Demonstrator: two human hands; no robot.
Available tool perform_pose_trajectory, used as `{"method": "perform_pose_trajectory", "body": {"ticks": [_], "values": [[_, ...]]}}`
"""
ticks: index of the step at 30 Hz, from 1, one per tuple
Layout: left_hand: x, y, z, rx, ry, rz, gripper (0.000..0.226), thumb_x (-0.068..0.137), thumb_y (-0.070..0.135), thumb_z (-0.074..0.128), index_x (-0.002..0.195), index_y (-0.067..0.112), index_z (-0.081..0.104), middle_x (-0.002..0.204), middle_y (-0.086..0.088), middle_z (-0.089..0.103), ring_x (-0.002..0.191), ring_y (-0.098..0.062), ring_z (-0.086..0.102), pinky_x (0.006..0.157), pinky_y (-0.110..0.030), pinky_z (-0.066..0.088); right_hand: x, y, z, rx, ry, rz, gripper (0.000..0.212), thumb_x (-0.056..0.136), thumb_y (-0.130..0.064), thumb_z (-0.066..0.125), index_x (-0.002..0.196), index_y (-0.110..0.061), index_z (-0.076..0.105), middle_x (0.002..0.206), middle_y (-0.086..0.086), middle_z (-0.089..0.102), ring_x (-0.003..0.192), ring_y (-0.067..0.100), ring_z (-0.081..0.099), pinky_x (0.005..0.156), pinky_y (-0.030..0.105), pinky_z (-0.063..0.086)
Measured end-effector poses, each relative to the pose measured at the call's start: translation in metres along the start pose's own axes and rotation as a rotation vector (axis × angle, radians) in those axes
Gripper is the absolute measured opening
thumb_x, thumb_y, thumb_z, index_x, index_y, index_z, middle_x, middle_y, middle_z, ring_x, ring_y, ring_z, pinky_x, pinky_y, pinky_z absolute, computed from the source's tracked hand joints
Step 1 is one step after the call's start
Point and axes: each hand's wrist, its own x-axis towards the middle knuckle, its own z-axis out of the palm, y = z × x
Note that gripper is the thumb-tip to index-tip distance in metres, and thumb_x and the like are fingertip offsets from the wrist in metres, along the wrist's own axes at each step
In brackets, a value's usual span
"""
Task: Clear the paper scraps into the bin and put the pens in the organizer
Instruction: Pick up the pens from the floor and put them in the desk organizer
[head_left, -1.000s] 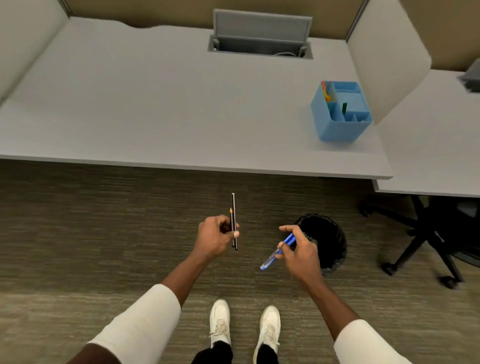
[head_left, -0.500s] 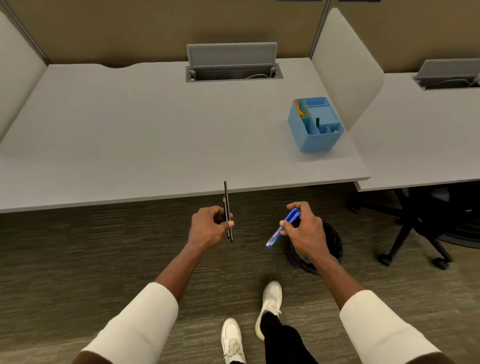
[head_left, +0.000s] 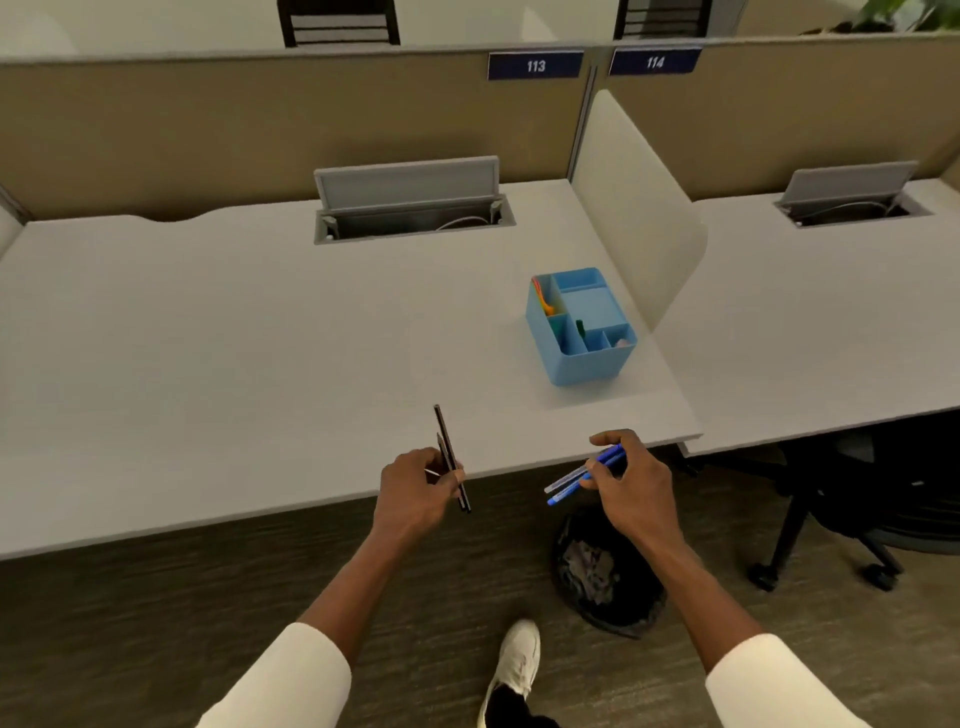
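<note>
My left hand (head_left: 415, 493) is closed around thin black pens (head_left: 451, 457) held nearly upright over the desk's front edge. Blue pens (head_left: 582, 475) lie slanted in my right hand (head_left: 631, 483), which hovers just off the desk edge above the bin. The blue organizer (head_left: 587, 364) stands on the white desk (head_left: 234, 338) at the right, beyond both hands, with orange and green items in its compartments. A black mesh bin (head_left: 608, 577) on the floor below my right hand holds crumpled paper scraps (head_left: 589, 566).
A curved white divider panel (head_left: 634, 208) rises right of the organizer. An open cable tray (head_left: 410, 208) sits at the desk's back. A black office chair (head_left: 852, 499) is under the neighbouring desk on the right. My white shoe (head_left: 517, 660) steps on the carpet.
I have stepped closer to the desk; both hands, still holding their pens, have risen from over the floor to the desk's front edge. The bin now lies beneath my right forearm.
</note>
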Motion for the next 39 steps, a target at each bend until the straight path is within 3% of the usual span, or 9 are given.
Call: {"method": "perform_pose_trajectory", "body": {"ticks": [3, 6, 9, 12, 15, 21, 26, 31, 39], "values": [[0.027, 0.023, 0.007, -0.023, 0.014, 0.001, 0.015, 0.093, 0.028, 0.076, 0.106, 0.020, 0.075, 0.091, 0.008, 0.077, 0.082, -0.003, 0.074, 0.085, -0.024, 0.056, 0.042, -0.003, -0.014, -0.016, 0.045, -0.037, 0.025, 0.095, -0.009, 0.073, 0.112, -0.026, 0.064, 0.106, -0.002, 0.071, 0.091, 0.015, 0.077, 0.084, 0.026, 0.063], [0.048, 0.042, 0.013, -0.089, 0.057, 0.005, 0.016, 0.090, 0.026, 0.080, 0.105, 0.020, 0.076, 0.090, 0.008, 0.078, 0.080, -0.003, 0.076, 0.082, -0.020, 0.058, 0.075, -0.011, -0.026, 0.007, 0.075, -0.056, 0.024, 0.096, -0.009, 0.073, 0.115, -0.021, 0.065, 0.108, 0.003, 0.073, 0.091, 0.016, 0.077, 0.084, 0.029, 0.063], [0.062, 0.059, 0.019, -0.105, 0.065, 0.005, 0.012, 0.089, 0.025, 0.080, 0.099, 0.020, 0.076, 0.086, 0.008, 0.078, 0.074, 0.000, 0.075, 0.068, -0.006, 0.052, 0.099, -0.018, -0.037, 0.059, 0.116, -0.065, 0.024, 0.096, -0.008, 0.071, 0.117, -0.017, 0.065, 0.112, 0.006, 0.072, 0.090, 0.021, 0.078, 0.091, 0.042, 0.064], [0.077, 0.074, 0.023, -0.126, 0.058, 0.011, 0.010, 0.090, 0.022, 0.079, 0.099, 0.019, 0.076, 0.086, 0.006, 0.079, 0.072, 0.001, 0.076, 0.064, -0.007, 0.052, 0.121, -0.021, -0.043, 0.078, 0.154, -0.062, 0.024, 0.096, -0.010, 0.072, 0.117, -0.020, 0.064, 0.116, 0.006, 0.072, 0.097, 0.025, 0.078, 0.091, 0.045, 0.064], [0.094, 0.083, 0.023, -0.143, 0.051, 0.021, 0.009, 0.093, 0.022, 0.077, 0.101, 0.018, 0.075, 0.089, 0.006, 0.079, 0.074, 0.000, 0.076, 0.062, -0.006, 0.052, 0.135, -0.022, -0.043, 0.074, 0.179, -0.073, 0.024, 0.096, -0.013, 0.074, 0.116, -0.018, 0.063, 0.121, 0.005, 0.072, 0.104, 0.027, 0.076, 0.089, 0.041, 0.065], [0.142, 0.097, 0.017, -0.140, 0.022, 0.069, 0.008, 0.095, 0.021, 0.075, 0.101, 0.018, 0.075, 0.090, 0.005, 0.079, 0.075, -0.002, 0.077, 0.072, -0.011, 0.052, 0.159, -0.037, -0.044, 0.053, 0.323, -0.134, 0.020, 0.094, -0.007, 0.074, 0.108, -0.017, 0.065, 0.105, -0.001, 0.074, 0.092, 0.017, 0.077, 0.082, 0.036, 0.065], [0.187, 0.110, 0.010, -0.121, -0.040, 0.111, 0.014, 0.094, 0.022, 0.075, 0.106, 0.014, 0.074, 0.094, 0.002, 0.080, 0.081, -0.008, 0.078, 0.072, -0.010, 0.051, 0.191, -0.051, -0.040, -0.071, 0.408, -0.178, 0.023, 0.090, -0.003, 0.073, 0.106, -0.019, 0.065, 0.102, -0.003, 0.071, 0.089, 0.019, 0.073, 0.079, 0.044, 0.064], [0.230, 0.122, 0.002, -0.135, -0.079, 0.160, 0.015, 0.094, 0.022, 0.075, 0.106, 0.013, 0.074, 0.095, 0.000, 0.080, 0.082, -0.011, 0.079, 0.087, -0.028, 0.062, 0.213, -0.060, -0.027, -0.224, 0.408, -0.189, 0.019, 0.089, 0.000, 0.072, 0.101, -0.014, 0.066, 0.098, 0.002, 0.071, 0.083, 0.020, 0.068, 0.077, 0.040, 0.063], [0.276, 0.158, 0.005, -0.109, -0.083, 0.253, 0.025, 0.092, 0.023, 0.078, 0.111, 0.017, 0.064, 0.091, 0.003, 0.078, 0.076, -0.008, 0.078, 0.079, -0.028, 0.063, 0.220, -0.044, -0.013, -0.421, 0.329, -0.174, 0.022, 0.087, -0.001, 0.071, 0.095, -0.018, 0.061, 0.092, -0.002, 0.064, 0.071, 0.016, 0.062, 0.066, 0.027, 0.051]]}}
